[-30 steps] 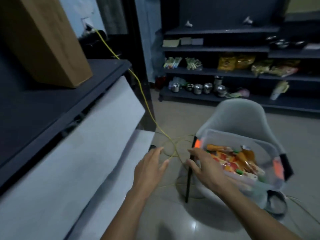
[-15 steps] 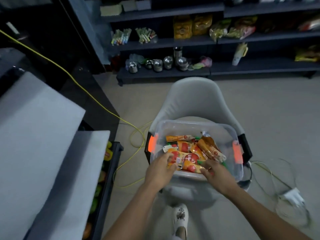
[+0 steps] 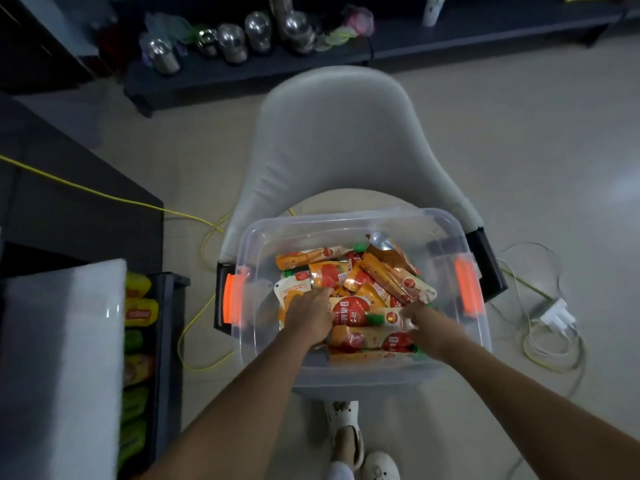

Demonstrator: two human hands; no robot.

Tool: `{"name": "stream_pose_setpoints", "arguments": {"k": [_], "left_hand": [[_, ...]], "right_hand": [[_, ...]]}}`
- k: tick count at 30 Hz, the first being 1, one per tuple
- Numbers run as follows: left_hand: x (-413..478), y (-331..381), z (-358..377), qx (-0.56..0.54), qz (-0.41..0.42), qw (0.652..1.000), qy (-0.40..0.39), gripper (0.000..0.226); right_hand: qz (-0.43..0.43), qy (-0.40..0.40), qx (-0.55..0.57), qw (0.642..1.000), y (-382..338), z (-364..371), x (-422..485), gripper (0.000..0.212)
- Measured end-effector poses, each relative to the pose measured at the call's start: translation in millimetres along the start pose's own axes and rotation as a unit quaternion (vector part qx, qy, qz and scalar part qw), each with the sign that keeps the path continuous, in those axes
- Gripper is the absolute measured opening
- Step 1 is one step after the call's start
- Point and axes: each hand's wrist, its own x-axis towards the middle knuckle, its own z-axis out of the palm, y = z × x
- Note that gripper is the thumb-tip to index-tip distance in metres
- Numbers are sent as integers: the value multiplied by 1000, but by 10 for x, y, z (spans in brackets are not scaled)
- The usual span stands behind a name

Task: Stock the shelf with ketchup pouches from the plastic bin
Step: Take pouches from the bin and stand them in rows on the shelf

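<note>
A clear plastic bin (image 3: 460,344) with orange latches sits on a grey chair (image 3: 332,140). It holds several orange-and-red ketchup pouches (image 3: 388,275) in a loose pile. Both my hands are inside the bin at its near side. My left hand (image 3: 310,317) lies palm down on the pouches, fingers reaching forward. My right hand (image 3: 424,323) is blurred, and its fingers curl round the end of a ketchup pouch with a green cap (image 3: 360,311) that lies between the two hands. The dark shelf (image 3: 169,341) stands at the left with yellow and green packs (image 3: 138,308) in it.
A white panel (image 3: 59,358) covers the shelf's near left part. A yellow cable (image 3: 194,341) loops on the floor left of the chair; a white plug and cords (image 3: 557,318) lie to the right. My feet in white shoes (image 3: 346,438) stand below the bin. Metal jars (image 3: 232,41) line a low back shelf.
The view has swung from the shelf down onto the bin. Both hands have moved from the bin's edge deeper into the pouches, and the right hand has closed on one.
</note>
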Motion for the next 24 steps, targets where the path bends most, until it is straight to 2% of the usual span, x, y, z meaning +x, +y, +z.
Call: {"name": "stream_pose_setpoints", "arguments": {"k": [2, 6, 10, 14, 16, 20, 21, 23, 24], "left_hand": [[112, 2, 50, 57, 20, 998, -11, 51], [243, -24, 61, 127, 42, 990, -34, 53], [301, -84, 39, 47, 13, 997, -60, 44], [214, -124, 56, 17, -19, 999, -36, 30], [104, -147, 64, 14, -13, 1000, -21, 30], [-154, -269, -59, -86, -10, 995, 55, 21], [-229, -282, -119, -126, -13, 988, 85, 26], [-423, -249, -271, -240, -17, 961, 138, 32], [-536, -208, -346, -296, -16, 942, 158, 32]], "right_hand": [[-7, -37, -27, 999, 25, 65, 58, 17], [-18, -35, -81, 996, 48, 165, 115, 23], [-42, -4, -118, 992, 25, 164, 139, 26], [-76, 41, -162, 983, -3, 88, 34, 27], [-109, 60, -143, 982, -12, 9, -28, 24], [-161, 38, 2, 986, -161, -316, -256, 12], [-181, 42, 9, 983, -216, -410, -333, 19], [-216, 56, 10, 975, -351, -605, -537, 29], [-224, 59, 17, 973, -415, -713, -644, 27]]}}
